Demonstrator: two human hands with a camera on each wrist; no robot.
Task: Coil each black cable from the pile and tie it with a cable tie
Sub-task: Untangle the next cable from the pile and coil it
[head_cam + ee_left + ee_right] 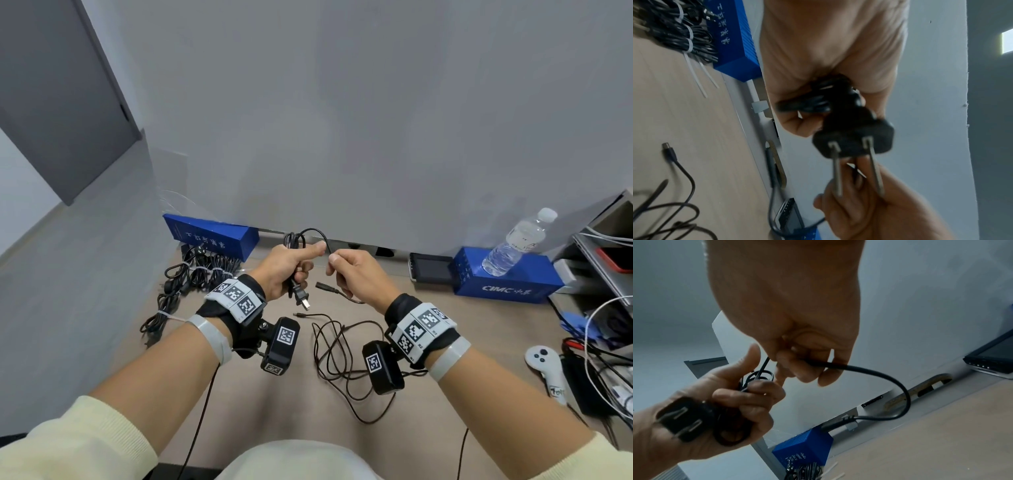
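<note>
Head view: I see my left hand (286, 270) and right hand (356, 274) raised close together above the tabletop (462, 342), near the wall.
Left hand: its fingers are curled round a coiled black cable (297, 240), thumb stretched out toward the right hand; loops stick up above the fist and the two-pin plug (299, 298) hangs out below it.
Right hand: it pinches the free run of the same cable between thumb and fingers; the tail droops under the palm and ends in a small barrel connector (327, 288).
Left wrist view: the plug (854, 139) sits right at the heel of my fist, pins pointing at the camera, blurred.
Right wrist view: the tail (890, 382) curves down from my fingers in an arc.
Loose cable (342, 353): lies tangled on the tabletop below my hands.
Finished bundles (195, 274): black coils with pale cable ties (163, 314) lie at the left, beside a blue box (212, 236).
Right side: a second blue box (507, 277) carries a water bottle (517, 243).
</note>
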